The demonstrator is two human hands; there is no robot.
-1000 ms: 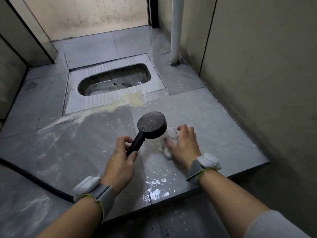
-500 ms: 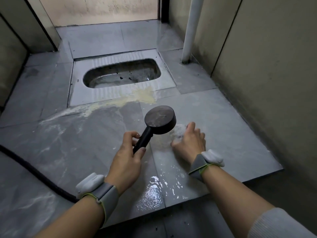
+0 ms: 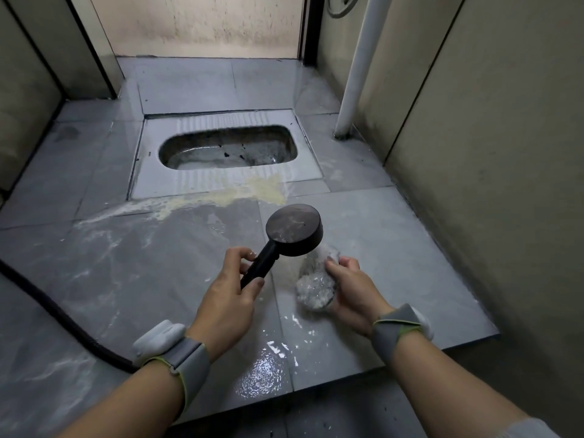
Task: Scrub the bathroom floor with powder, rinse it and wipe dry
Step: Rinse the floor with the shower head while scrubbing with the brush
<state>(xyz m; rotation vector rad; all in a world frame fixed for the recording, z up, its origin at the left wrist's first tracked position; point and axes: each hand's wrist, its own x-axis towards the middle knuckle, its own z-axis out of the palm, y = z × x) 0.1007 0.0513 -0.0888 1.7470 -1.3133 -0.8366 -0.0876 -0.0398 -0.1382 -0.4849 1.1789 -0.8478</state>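
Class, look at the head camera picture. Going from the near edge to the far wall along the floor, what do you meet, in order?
Water puddle → left hand on the shower head → yellowish powder residue → squat toilet pan → closed door.

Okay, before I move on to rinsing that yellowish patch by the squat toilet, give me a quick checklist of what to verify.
1. Shower head held in left hand: ok.
2. Water flowing onto the scrubber: ok.
3. Scrubber held in right hand: ok.
4. Yellowish residue beside the squat toilet cleared: not ok.
5. Hose free of kinks: cannot tell, it leaves view.
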